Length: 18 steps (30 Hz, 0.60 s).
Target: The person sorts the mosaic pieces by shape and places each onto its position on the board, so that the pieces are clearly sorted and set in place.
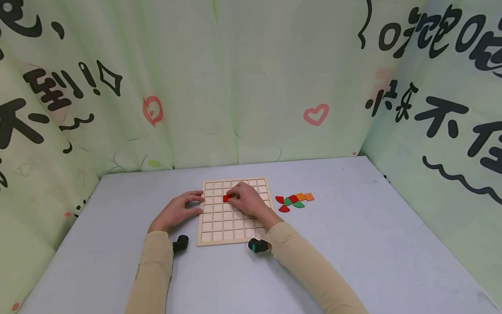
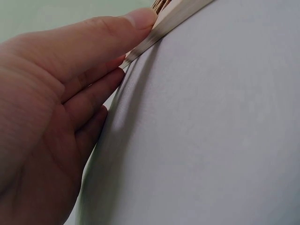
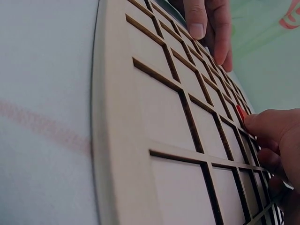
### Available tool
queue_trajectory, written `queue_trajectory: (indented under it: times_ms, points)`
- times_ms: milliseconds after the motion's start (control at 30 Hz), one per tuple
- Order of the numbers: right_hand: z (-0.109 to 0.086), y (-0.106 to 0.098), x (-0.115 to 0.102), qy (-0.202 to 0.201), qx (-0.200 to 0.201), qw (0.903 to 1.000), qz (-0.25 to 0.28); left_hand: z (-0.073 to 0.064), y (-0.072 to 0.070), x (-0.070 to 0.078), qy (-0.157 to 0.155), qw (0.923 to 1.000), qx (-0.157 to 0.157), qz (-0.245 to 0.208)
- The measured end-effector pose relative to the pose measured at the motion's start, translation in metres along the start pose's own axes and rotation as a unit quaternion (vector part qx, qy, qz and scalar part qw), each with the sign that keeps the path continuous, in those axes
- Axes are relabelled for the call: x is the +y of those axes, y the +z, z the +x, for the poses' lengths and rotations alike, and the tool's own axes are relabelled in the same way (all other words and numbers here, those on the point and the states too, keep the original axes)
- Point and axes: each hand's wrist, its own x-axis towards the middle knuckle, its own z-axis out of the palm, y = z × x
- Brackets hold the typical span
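A square wooden grid board [image 1: 212, 226] lies on the table, its thin raised strips dividing it into many cells. My right hand [image 1: 247, 199] reaches over the board from the right. Between its thumb and fingers it pinches a small red square tile [image 1: 225, 199], which sits low over a cell in the upper middle part; in the right wrist view the thumb meets the edge of the red tile [image 3: 241, 112]. At the board's left side my left hand [image 1: 181, 210] rests with extended fingers, thumb and fingertips against the wooden frame [image 2: 173, 22].
Right of the board lie several loose flat pieces: red fan-shaped ones [image 1: 284, 209], a green rounded one [image 1: 299, 204], another red square [image 1: 293, 199] and orange squares [image 1: 309, 197]. The white table [image 1: 372, 244] ends at patterned green curtains [image 1: 235, 87] behind and beside it.
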Motion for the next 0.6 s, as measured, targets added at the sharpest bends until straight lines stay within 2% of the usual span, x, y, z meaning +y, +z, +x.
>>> queue_trajectory:
  times_ms: [600]
  points:
    - [0.0007,0.0012,0.0001,0.004,-0.003,1.0,0.006,-0.0001,0.0002,0.0006,0.004,1.0,0.003,0.003]
